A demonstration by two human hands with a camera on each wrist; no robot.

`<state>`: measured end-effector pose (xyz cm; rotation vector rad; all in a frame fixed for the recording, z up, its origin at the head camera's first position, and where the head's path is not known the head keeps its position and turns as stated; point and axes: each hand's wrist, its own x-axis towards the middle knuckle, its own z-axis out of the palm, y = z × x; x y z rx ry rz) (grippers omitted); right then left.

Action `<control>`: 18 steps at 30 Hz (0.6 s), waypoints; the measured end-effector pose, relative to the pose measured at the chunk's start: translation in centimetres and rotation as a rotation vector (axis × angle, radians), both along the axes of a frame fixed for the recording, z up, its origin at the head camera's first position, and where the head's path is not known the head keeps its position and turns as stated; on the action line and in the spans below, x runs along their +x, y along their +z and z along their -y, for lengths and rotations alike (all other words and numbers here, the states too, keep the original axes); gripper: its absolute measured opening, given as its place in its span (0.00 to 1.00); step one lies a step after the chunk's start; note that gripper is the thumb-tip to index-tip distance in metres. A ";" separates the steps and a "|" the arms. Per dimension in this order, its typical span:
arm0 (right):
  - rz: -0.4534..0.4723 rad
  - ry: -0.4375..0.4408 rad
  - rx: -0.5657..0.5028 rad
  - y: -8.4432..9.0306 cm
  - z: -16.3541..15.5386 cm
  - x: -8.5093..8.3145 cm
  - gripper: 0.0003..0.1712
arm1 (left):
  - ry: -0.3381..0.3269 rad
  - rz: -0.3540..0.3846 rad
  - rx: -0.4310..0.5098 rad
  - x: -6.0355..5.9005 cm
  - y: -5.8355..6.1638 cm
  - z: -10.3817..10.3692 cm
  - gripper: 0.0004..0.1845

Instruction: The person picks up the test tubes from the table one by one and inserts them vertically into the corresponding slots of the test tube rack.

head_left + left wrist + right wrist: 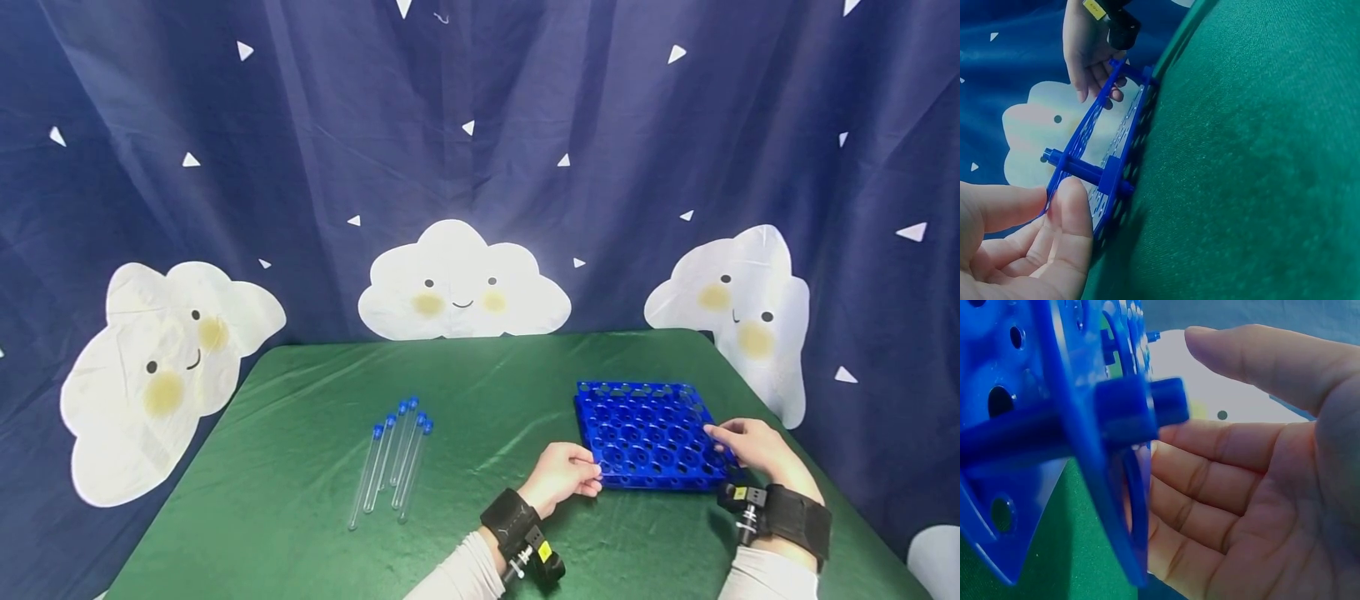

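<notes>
The table [480,392] is covered with a green cloth that shows shallow creases and a slight sheen. Its far corners are rounded. Behind and around the table hangs a dark blue curtain [315,125] printed with small white triangles and three white clouds with faces: one at the left [161,367], one at centre [461,283], one at the right [738,308].

A blue test tube rack [645,433] lies flat on the cloth at the right half of the table, near the front edge. Its top plate carries rows of round holes. The wrist views show two perforated plates joined by short blue posts [1082,169].

The left hand [562,477] is at the rack's near left corner. Its fingers [1075,212] are curled, with the thumb and forefinger pinching the edge of the top plate. The right hand [753,446] is at the rack's right side. Its fingers [1210,481] are only slightly bent and lie against the edge of the rack, with the thumb above; the palm is open toward the rack. Each wrist wears a black strap with a small camera.

Five clear test tubes [393,458] with blue caps lie side by side on the cloth at the left of centre, well apart from the rack and both hands. Their caps point toward the curtain.
</notes>
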<state>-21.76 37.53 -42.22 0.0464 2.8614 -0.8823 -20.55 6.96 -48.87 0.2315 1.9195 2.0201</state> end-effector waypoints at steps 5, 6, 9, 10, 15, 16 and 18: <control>0.001 0.006 -0.006 -0.1 0.1 -0.1 0.30 | 0.011 0.007 0.009 -0.1 0.1 0.2 0.06; 0.004 0.007 -0.009 -0.1 0.1 -0.2 0.30 | 0.013 0.007 0.007 -0.1 0.0 0.2 0.06; 0.008 0.012 -0.014 -0.2 0.1 -0.3 0.29 | 0.015 0.011 0.010 -0.1 0.1 0.4 0.05; 0.006 0.014 -0.016 -0.3 0.1 -0.4 0.29 | 0.014 0.011 0.010 -0.1 0.1 0.5 0.05; -0.002 0.020 -0.039 -0.4 0.2 -0.5 0.28 | 0.013 0.006 0.012 -0.3 0.1 1.1 0.06; 0.000 0.023 -0.055 -0.4 0.3 -0.5 0.29 | 0.013 0.005 0.013 -0.3 0.1 1.2 0.06; 0.010 0.022 -0.085 -0.4 0.4 -0.5 0.29 | 0.014 0.006 0.015 -0.3 0.0 1.4 0.06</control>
